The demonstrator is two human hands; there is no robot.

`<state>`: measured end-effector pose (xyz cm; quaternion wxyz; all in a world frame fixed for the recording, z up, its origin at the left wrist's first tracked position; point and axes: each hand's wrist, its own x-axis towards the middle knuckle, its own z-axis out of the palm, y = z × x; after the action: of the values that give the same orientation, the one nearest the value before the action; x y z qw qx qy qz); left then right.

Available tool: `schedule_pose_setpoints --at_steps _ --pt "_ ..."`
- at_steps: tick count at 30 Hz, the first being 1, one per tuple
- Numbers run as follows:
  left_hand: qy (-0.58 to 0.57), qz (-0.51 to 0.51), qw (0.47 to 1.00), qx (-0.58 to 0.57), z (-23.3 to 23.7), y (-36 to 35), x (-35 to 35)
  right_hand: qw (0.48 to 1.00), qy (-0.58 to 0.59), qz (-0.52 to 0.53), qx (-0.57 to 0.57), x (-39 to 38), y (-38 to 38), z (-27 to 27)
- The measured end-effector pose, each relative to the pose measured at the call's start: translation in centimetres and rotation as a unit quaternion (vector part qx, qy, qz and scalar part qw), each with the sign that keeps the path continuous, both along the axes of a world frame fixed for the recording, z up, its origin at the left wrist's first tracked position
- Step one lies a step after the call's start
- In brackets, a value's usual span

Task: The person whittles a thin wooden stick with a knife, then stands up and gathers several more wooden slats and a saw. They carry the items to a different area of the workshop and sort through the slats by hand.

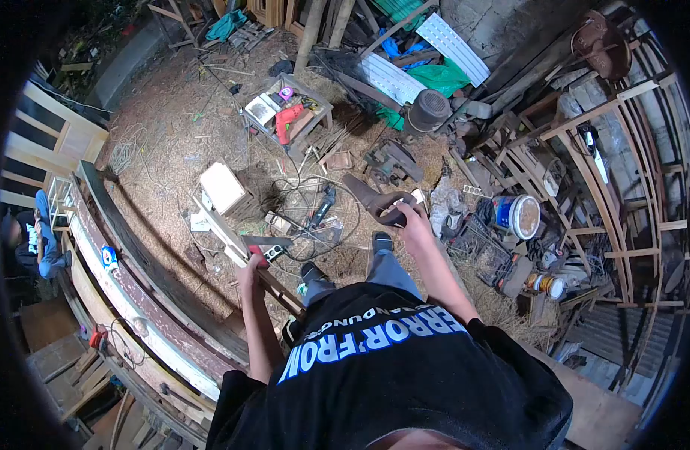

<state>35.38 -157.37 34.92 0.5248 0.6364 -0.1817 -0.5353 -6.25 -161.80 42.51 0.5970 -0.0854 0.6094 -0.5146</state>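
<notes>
My right hand [412, 223] is closed around the dark handle of a hand saw [366, 196], whose blade points up and to the left above the ground. My left hand [250, 271] is closed on a red-handled tool with a flat metal blade [271, 241], held out to the right. A long pale wooden piece [226, 234] runs diagonally beside and beneath this hand. Just beyond its far end is a wooden block or stool with a pale top [223, 189]. A white power strip [273, 253] shows close to the red-handled tool.
A low table [322, 120] carries a red power drill [286, 123] and a tape measure [286, 93]. Cables and an angle grinder [324, 206] lie ahead of my feet. Long planks [127, 292] stretch along the left, where another person [39, 236] sits. Buckets [522, 216] and wooden frames [607, 165] stand right.
</notes>
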Motion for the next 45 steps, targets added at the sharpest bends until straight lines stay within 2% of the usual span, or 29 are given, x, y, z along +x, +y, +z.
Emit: schedule_pose_setpoints --at_steps 3,4,7,8,11,12,15,17,20,22,25,26,29,32,37,38,42,45 --pt "-0.027 0.014 0.999 0.019 -0.5 -0.8 -4.6 1.000 -0.004 0.013 0.000 -4.3 -1.1 -1.5" --pt "-0.059 0.003 0.996 0.068 2.8 -1.2 -7.3 1.000 0.008 0.020 0.001 -5.7 -1.4 -2.2" --pt "-0.029 -0.012 0.999 0.012 2.5 -1.3 -11.8 0.998 0.010 0.065 0.006 -10.2 -2.4 -2.5" --pt "-0.028 0.012 0.998 0.056 2.5 -1.0 -13.2 0.997 0.008 0.075 0.013 -11.3 -2.7 -2.4" --pt "-0.065 0.000 0.996 0.069 3.1 0.2 -16.9 0.995 0.009 0.103 0.013 -15.2 -2.8 -4.1" --pt "-0.025 0.040 0.998 0.048 1.8 1.1 -17.7 0.993 0.015 0.118 0.008 -16.5 -2.8 -4.8" --pt "-0.113 0.040 0.989 0.088 1.8 3.2 -19.5 0.992 0.007 0.122 0.014 -19.4 -2.6 -5.8" --pt "-0.106 0.040 0.988 0.103 1.5 4.6 -20.1 0.990 0.030 0.135 0.004 -20.3 -2.2 -4.2" --pt "-0.106 0.030 0.987 0.117 1.4 5.6 -20.8 0.991 0.040 0.120 0.049 -21.3 -1.0 -4.8" --pt "-0.123 0.016 0.984 0.125 1.9 5.6 -21.2 0.992 0.042 0.112 0.040 -21.6 0.6 -5.3" --pt "-0.077 -0.022 0.991 0.112 1.0 5.8 -20.5 0.994 0.048 0.089 0.029 -21.2 2.9 -4.9" --pt "-0.100 -0.039 0.986 0.130 0.7 5.8 -20.3 0.995 0.051 0.081 0.026 -21.0 3.7 -4.5" --pt "-0.058 -0.076 0.994 0.055 1.7 6.3 -20.2 0.994 0.055 0.081 0.039 -20.3 5.8 -2.6" --pt "-0.073 -0.070 0.994 0.049 0.2 7.3 -19.5 0.996 0.054 0.075 0.007 -20.4 7.4 -4.3" --pt "-0.105 -0.078 0.991 0.032 -0.4 9.3 -18.9 0.993 0.069 0.093 -0.022 -20.7 9.5 -3.4" --pt "-0.053 -0.079 0.995 0.027 -3.1 9.7 -17.7 0.994 0.066 0.085 -0.025 -21.0 9.7 -3.1" --pt "-0.031 -0.046 0.998 0.006 -0.1 10.4 -19.2 0.996 0.057 0.063 -0.029 -21.3 9.9 -1.6" --pt "-0.079 -0.045 0.996 0.024 0.2 10.7 -19.4 0.996 0.066 0.059 -0.031 -22.4 9.8 -1.8"
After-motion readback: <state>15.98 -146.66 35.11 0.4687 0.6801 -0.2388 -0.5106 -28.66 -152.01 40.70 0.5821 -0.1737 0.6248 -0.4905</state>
